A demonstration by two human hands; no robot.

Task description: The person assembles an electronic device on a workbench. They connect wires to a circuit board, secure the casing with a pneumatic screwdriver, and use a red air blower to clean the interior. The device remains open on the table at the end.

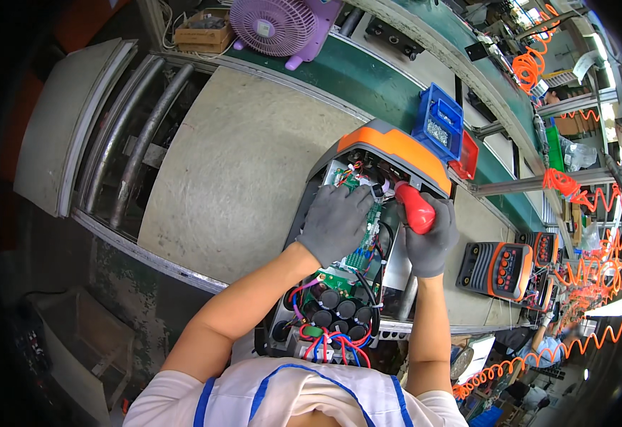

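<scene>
An opened machine with an orange and black front end (403, 153) lies before me, its insides bared. My left hand (336, 222), in a grey glove, rests over the green circuit board (361, 256) near that front end. Its fingers are stretched out, and their undersides are hidden. Across from it my right hand (430, 238), gloved in grey as well, is wrapped round a red plastic bottle (416, 210). The bottle's narrower end points into the machine behind the front panel. Black capacitors (331, 299) and red and blue wires (332, 340) fill the end nearest my body.
The machine sits on a beige work board (247, 156) on the line, with metal rollers (147, 142) at left. Beyond stand a purple fan (274, 27), a blue bin of small parts (439, 124) and a red bin (467, 156). Similar machines (496, 269) stand at right, near orange coiled hoses (528, 71).
</scene>
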